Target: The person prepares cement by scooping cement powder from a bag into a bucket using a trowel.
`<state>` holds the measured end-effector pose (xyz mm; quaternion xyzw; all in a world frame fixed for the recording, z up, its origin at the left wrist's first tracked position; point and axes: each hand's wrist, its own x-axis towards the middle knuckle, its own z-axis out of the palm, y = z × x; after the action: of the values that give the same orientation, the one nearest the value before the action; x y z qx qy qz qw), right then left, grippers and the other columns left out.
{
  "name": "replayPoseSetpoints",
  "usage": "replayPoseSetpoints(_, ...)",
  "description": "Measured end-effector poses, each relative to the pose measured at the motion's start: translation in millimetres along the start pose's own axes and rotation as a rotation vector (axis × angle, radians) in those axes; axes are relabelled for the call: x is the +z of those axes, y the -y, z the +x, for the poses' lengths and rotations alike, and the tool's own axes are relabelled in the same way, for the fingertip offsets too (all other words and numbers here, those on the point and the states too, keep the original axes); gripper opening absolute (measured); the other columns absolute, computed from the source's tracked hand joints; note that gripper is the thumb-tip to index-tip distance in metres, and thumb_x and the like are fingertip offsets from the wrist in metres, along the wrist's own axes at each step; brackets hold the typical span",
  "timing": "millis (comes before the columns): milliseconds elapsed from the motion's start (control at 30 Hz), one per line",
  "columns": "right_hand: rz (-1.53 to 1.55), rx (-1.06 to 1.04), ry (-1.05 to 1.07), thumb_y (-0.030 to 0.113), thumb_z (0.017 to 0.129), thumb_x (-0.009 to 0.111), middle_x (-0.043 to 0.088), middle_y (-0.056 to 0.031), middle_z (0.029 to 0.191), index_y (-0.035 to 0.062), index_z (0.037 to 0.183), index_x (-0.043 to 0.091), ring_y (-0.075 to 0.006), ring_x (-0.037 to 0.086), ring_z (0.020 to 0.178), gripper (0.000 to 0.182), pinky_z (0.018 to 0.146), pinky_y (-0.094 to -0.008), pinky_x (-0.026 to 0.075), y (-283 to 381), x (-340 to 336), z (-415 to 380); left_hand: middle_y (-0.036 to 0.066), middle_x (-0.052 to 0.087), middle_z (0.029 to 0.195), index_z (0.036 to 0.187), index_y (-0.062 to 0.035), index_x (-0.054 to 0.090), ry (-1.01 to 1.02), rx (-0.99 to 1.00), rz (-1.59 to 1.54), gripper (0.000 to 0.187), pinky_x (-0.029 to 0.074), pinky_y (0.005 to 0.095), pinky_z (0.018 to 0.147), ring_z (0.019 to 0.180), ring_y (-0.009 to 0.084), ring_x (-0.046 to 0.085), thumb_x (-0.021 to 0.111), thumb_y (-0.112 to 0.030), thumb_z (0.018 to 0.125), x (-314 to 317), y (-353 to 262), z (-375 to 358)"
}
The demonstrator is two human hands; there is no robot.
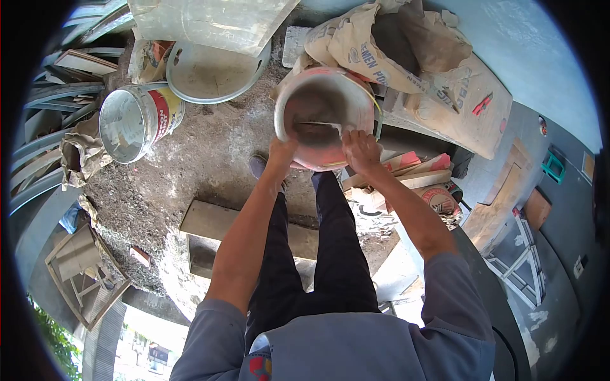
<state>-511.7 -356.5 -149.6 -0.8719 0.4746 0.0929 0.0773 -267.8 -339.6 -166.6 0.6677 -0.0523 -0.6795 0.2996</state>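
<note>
Two hands grip one pink bucket (pixel 327 117) by its near rim: the left hand (pixel 281 152) clenched on the lower left edge, the right hand (pixel 361 149) on the lower right. It tilts above the gritty ground beside cement sacks (pixel 406 57); a white paint bucket (pixel 136 120) lies well apart.

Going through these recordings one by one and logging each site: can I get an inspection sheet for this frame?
Surface: rough ground strewn with gravel and grit; a concrete slab lies by the feet.
Job's things: pink bucket, tipped toward the camera, dark wet mix inside.
Clutter: paint pail on its side, round basin, torn cement sacks, crumpled paper bag, wooden frame, scrap boards.
Grippers: left hand and right hand both grip the bucket's near rim.
Cables: nothing seen.
Surroundings: pale blue wall, stacked curved rails, greenery at the lower left.
</note>
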Motion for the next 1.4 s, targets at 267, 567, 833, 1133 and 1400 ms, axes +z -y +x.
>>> replayPoseSetpoints(267,0.089,0.074,-0.139,0.021,0.083,0.066,0.055,-0.0067,0.077,0.0070,0.102,0.060,-0.0244,0.060,0.072,0.025,0.061,-0.0370,0.049,-18.5,-126.9,-17.5,0.023,0.062,0.098,0.112,0.0121,0.055,-0.005,0.076,0.027,0.038,0.064,0.0568,0.062,0.083,0.0402,0.070,0.062,-0.011,0.083,1.4,5.5,7.5)
replayPoseSetpoints(567,0.375,0.498,-0.153,0.023,0.083,0.078,0.068,-0.0158,0.087,0.0050,0.109,0.068,-0.0318,0.069,0.076,0.033,0.066,-0.0415,0.054,-89.0,-349.1,-38.7,0.021,0.061,0.101,0.120,0.0074,0.052,-0.053,0.072,0.098,0.042,0.063,0.0601,0.062,0.086,0.0429,0.069,0.062,-0.012,0.084,3.4,30.0,19.1)
replayPoseSetpoints(833,-0.001,0.516,0.261,0.028,0.091,0.061,0.072,-0.0207,0.098,0.0029,0.105,0.071,-0.0375,0.070,0.093,0.030,0.081,-0.0474,0.055,-220.2,-207.4,108.4,0.014,0.060,0.102,0.124,0.0038,0.052,-0.152,-0.057,0.109,0.046,0.064,0.0507,0.059,0.082,0.0288,0.066,0.066,-0.016,0.085,14.6,30.8,7.6)
replayPoseSetpoints(1133,-0.126,0.197,0.034,0.016,0.086,0.058,0.073,-0.0198,0.091,0.0043,0.096,0.072,-0.0372,0.072,0.088,0.021,0.076,-0.0487,0.057,-298.9,3.6,187.6,0.012,0.064,0.097,0.115,0.0043,0.061,-0.212,-0.049,0.121,0.036,0.059,0.0402,0.067,0.087,0.0245,0.067,0.065,-0.014,0.085,18.6,58.3,54.2)
replayPoseSetpoints(1400,0.089,0.131,0.350,0.029,0.085,0.063,0.071,-0.0183,0.098,0.0074,0.092,0.072,-0.0353,0.070,0.096,0.025,0.086,-0.0461,0.055,-275.7,61.1,202.1,0.008,0.065,0.094,0.114,0.0042,0.064,-0.228,-0.008,0.220,0.034,0.053,0.0357,0.074,0.085,0.0187,0.064,0.066,-0.016,0.086,22.2,31.3,45.0)
